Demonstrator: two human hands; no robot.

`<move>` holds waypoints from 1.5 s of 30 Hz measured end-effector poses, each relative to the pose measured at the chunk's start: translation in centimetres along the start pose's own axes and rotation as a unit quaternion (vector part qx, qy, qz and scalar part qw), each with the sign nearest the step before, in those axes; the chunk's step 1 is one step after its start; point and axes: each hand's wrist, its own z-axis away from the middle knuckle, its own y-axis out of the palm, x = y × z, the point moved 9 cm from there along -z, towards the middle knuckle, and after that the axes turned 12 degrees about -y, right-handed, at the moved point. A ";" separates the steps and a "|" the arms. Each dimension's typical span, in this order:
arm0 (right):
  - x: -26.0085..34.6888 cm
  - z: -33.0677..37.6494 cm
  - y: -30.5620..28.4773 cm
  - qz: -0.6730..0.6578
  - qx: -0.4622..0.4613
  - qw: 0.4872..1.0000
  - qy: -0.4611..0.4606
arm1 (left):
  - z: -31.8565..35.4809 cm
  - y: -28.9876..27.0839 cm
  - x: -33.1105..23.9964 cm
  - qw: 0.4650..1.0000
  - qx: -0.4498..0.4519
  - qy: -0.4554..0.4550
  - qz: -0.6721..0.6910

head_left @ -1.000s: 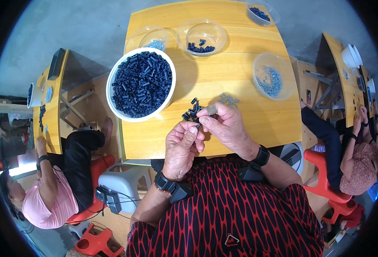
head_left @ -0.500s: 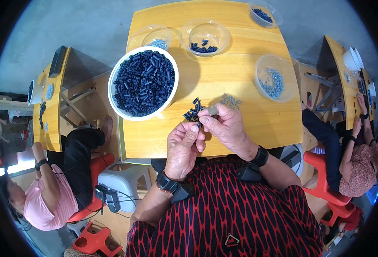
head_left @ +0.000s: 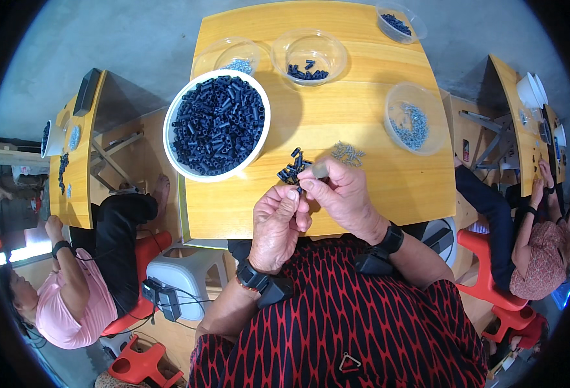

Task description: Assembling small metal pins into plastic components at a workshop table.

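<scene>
Fingers (head_left: 301,187) of both hands pinch small black part; white bowl (head_left: 175,152) w/ black tubes nearby.

A small dark tube piece (head_left: 298,188) sits pinched between the fingertips of both hands, just above the near edge of the desk (head_left: 362,136). A little cluster of the same dark tube pieces (head_left: 291,169) lies on the desk right beyond it, with a scatter of small silvery screws (head_left: 348,153) just beside that cluster.

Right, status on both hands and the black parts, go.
Left hand and right hand pinching one small black tube together. Small black pile just beyond the fingers. Screw pile alongside, nothing blocking.
</scene>
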 end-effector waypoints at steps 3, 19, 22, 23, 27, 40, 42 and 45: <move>0.9 -0.3 0.1 0.043 0.017 0.997 -0.058 | 0.1 0.1 0.0 1.000 -0.005 0.011 -0.009; 2.3 -0.7 0.5 0.037 0.041 0.990 -0.128 | 0.2 0.7 -0.3 0.998 0.003 0.059 0.012; 2.4 -0.6 0.2 0.021 0.064 0.987 -0.146 | 0.2 0.6 -0.5 0.999 0.003 0.041 -0.020; 2.3 -0.6 0.2 0.013 0.076 0.990 -0.116 | 0.2 0.5 -0.5 0.999 0.003 0.040 -0.020; 1.0 -0.2 0.4 -0.062 0.060 0.996 -0.033 | 0.2 0.0 -0.7 0.999 -0.015 0.039 -0.032; 6.0 -0.4 2.3 0.235 0.156 0.935 -0.214 | 0.6 -0.5 -0.8 0.999 -0.038 0.031 0.013; 5.6 -0.1 2.6 0.269 0.191 0.919 -0.215 | 1.0 -0.2 -0.9 0.999 -0.031 0.015 0.009; 5.5 0.0 2.5 0.279 0.204 0.914 -0.214 | 1.2 -0.7 -0.5 0.999 -0.026 -0.013 -0.015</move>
